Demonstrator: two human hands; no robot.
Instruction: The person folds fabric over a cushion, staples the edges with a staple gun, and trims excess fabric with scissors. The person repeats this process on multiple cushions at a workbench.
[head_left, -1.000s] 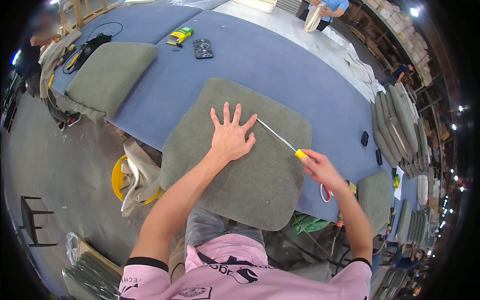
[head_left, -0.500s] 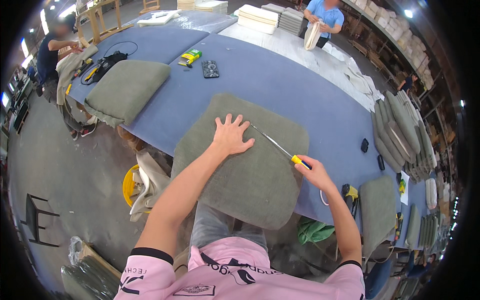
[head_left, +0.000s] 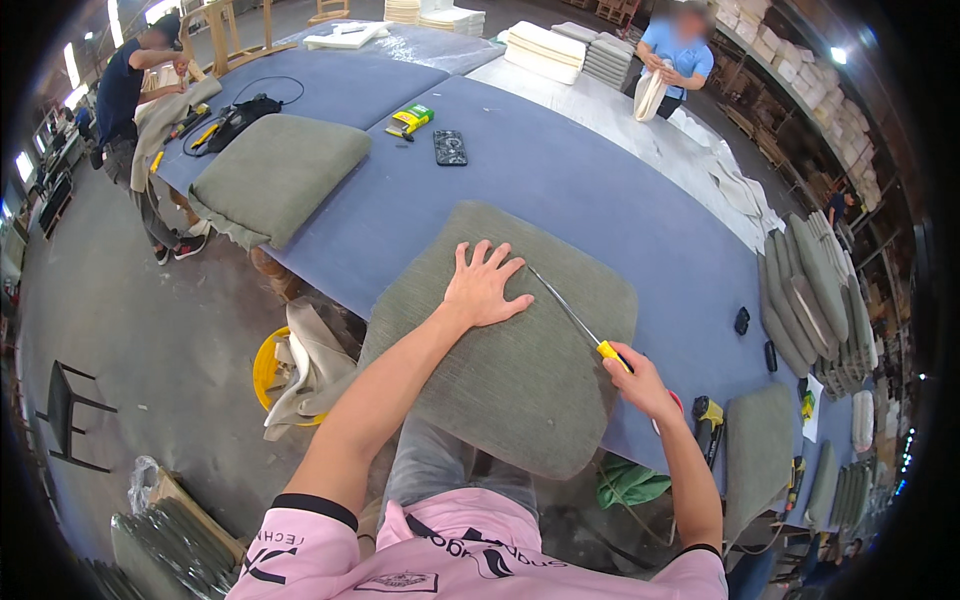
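The left hand lies spread flat on a grey-green fabric seat cushion. The right hand grips a yellow-handled long metal rod tool. At the near left, a yellow round bucket holds beige cloth.

An olive-green ribbed cushion at centre frame lies on a blue-grey bench, crossed by a yellow-handled silver tool, with a second green cushion upper left and a yellow bucket at left.
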